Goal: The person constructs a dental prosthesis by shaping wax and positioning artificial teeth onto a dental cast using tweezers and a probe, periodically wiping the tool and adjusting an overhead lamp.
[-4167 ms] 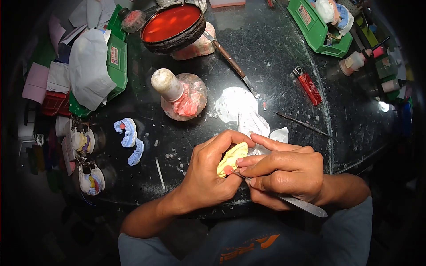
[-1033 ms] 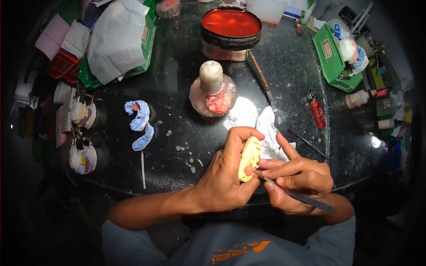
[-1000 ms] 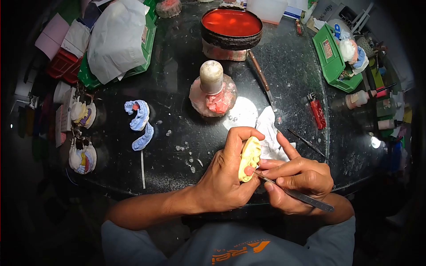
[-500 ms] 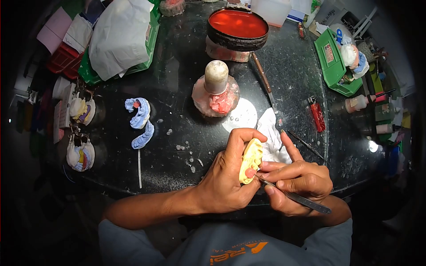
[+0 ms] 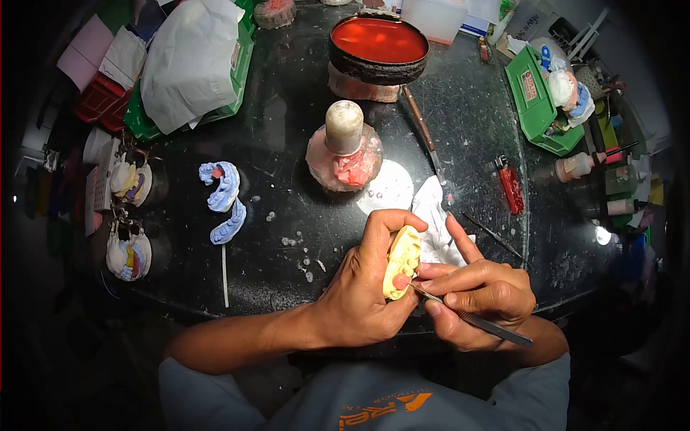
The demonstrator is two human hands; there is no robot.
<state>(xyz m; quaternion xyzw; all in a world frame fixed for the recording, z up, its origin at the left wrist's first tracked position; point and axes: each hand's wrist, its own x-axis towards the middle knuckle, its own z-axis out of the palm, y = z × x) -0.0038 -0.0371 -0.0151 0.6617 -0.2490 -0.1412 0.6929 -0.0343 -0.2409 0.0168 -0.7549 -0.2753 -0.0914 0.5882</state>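
My left hand is wrapped round a yellow dental model, which is tilted on its side. A pink patch sits at the model's lower end. Between the thumb and fingers of my right hand is a slim metal tool. Its tip is at the pink patch; whether it touches is too small to tell. One finger of that hand stretches away from the tool. Behind the model lies a crumpled white tissue.
Beyond my hands stand a glass burner and a pan of red wax. Blue models lie left, near mounted models. A wooden-handled knife, a thin tool, a red lighter and a green box are right.
Compared with the oldest frame, the view has shifted and the yellow model is held more upright. My hands keep the same holds; in the last second they have barely moved.
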